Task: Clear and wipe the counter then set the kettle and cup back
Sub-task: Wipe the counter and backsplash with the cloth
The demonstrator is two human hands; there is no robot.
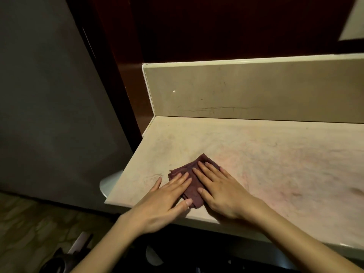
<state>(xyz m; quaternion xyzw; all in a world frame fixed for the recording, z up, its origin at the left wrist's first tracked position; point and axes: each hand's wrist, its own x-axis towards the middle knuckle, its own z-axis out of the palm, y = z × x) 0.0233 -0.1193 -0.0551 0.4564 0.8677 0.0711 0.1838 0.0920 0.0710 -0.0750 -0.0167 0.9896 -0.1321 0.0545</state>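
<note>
A folded dark maroon cloth lies on the beige stone counter, near its front left corner. My left hand lies flat with straight fingers on the cloth's left part. My right hand presses flat on the cloth's right part, fingers straight and pointing to the far left. Neither kettle nor cup is in view.
A beige backsplash rises behind the counter, with dark red panelling above it. A grey wall stands to the left. A pale round object pokes out beside the counter's left edge. Dark objects sit low at the bottom left on the patterned floor.
</note>
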